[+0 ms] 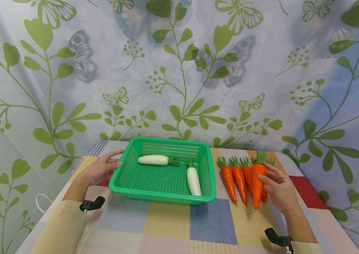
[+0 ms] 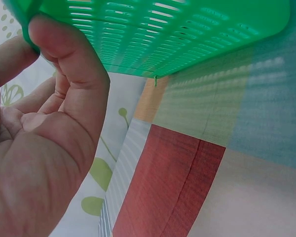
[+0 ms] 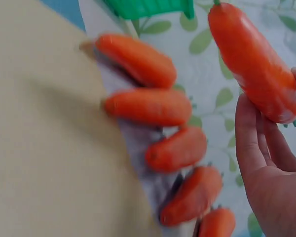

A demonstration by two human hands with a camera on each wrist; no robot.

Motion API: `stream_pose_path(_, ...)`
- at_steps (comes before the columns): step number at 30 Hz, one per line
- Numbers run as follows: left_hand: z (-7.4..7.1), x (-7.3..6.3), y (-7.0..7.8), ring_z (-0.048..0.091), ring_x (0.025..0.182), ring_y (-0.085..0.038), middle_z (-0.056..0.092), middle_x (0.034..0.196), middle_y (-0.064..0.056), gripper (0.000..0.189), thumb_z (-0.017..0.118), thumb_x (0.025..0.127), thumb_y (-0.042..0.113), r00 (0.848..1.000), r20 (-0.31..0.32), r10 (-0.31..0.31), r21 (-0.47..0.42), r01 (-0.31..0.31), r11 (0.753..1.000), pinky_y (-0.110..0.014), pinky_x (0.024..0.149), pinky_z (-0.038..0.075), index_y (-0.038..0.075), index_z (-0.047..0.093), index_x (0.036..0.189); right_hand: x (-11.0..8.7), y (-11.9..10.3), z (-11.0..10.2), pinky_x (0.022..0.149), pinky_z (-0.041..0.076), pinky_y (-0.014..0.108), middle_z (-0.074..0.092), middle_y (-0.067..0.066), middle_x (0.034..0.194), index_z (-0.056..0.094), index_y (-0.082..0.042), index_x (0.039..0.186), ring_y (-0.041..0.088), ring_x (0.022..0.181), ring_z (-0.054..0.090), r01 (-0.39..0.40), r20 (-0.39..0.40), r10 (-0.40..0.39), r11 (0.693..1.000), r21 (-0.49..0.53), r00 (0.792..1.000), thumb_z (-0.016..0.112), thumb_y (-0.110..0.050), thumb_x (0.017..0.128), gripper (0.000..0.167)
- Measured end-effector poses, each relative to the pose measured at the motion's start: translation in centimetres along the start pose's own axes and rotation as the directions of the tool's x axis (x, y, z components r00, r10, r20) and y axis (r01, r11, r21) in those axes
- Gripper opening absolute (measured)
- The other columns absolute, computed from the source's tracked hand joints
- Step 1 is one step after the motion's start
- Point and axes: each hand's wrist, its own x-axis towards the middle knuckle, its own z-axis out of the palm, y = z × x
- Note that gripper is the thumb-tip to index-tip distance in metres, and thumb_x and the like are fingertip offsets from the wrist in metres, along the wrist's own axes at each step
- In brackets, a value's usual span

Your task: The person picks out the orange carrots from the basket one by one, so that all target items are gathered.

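My left hand (image 1: 101, 169) grips the left rim of a green plastic basket (image 1: 162, 198), thumb and fingers at its edge in the left wrist view. Inside the basket, one white radish (image 1: 152, 159) lies crosswise at the back, while another white radish (image 1: 193, 180) points toward the front on the right. On the other side, my right hand (image 1: 280, 188) holds an orange carrot (image 1: 257, 183) by its thick end, tip downward in the head view. The right wrist view shows this carrot (image 3: 256, 61) raised apart from several carrots (image 3: 148, 107) lying in a row.
The remaining carrots (image 1: 228, 178) lie side by side right of the basket, green stubs toward the back. A patchwork tablecloth (image 1: 166, 220) covers the table. Behind it hangs a leaf-and-butterfly curtain (image 1: 179, 70). A white cord (image 1: 41, 201) loops at the table's left edge.
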Motion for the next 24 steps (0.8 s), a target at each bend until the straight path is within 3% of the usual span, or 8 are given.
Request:
stream_pose_path(7, 0.1, -0.1, 0.1, 0.074, 0.105, -0.019, 0.064, 0.134, -0.008, 0.077, 0.062, 0.103, 0.016, 1.0, 0.001, 0.004, 0.009, -0.004, 1.0, -0.04, 0.089, 0.063, 0.013, 0.015, 0.165, 0.2, 0.1, -2.2, 0.08, 0.062, 0.023, 0.068, -0.007, 0.111, 0.057, -0.018, 0.147, 0.008, 0.093, 0.071, -0.025, -0.001, 0.025, 0.997, 0.075, 1.0, 0.058, 0.003, 0.101, 0.05)
stream_pose_path(18, 0.0, -0.4, 0.3, 0.073, 0.106, -0.018, 0.066, 0.129, -0.004, 0.076, 0.059, 0.105, 0.015, 1.0, 0.011, 0.018, 0.011, -0.018, 1.0, -0.037, 0.089, 0.063, 0.012, 0.014, 0.165, 1.5, -1.0, -4.7, 0.075, 0.062, 0.022, 0.067, -0.017, 0.113, 0.055, -0.022, 0.148, 0.002, 0.093, 0.069, -0.091, -0.062, 0.083, 0.984, -0.153, 0.995, 0.066, -0.009, 0.099, 0.052)
stream_pose_path(24, 0.1, -0.2, 0.3, 0.073, 0.105, -0.019, 0.065, 0.13, -0.006, 0.074, 0.06, 0.104, 0.015, 1.0, 0.003, 0.005, 0.0, -0.005, 1.0, -0.039, 0.088, 0.063, 0.013, 0.016, 0.164, 1.7, -1.6, -6.2, 0.076, 0.061, 0.021, 0.069, -0.017, 0.112, 0.054, -0.021, 0.148, 0.001, 0.095, 0.069, -0.082, -0.023, 0.08, 0.982, -0.168, 0.997, 0.064, -0.007, 0.1, 0.051)
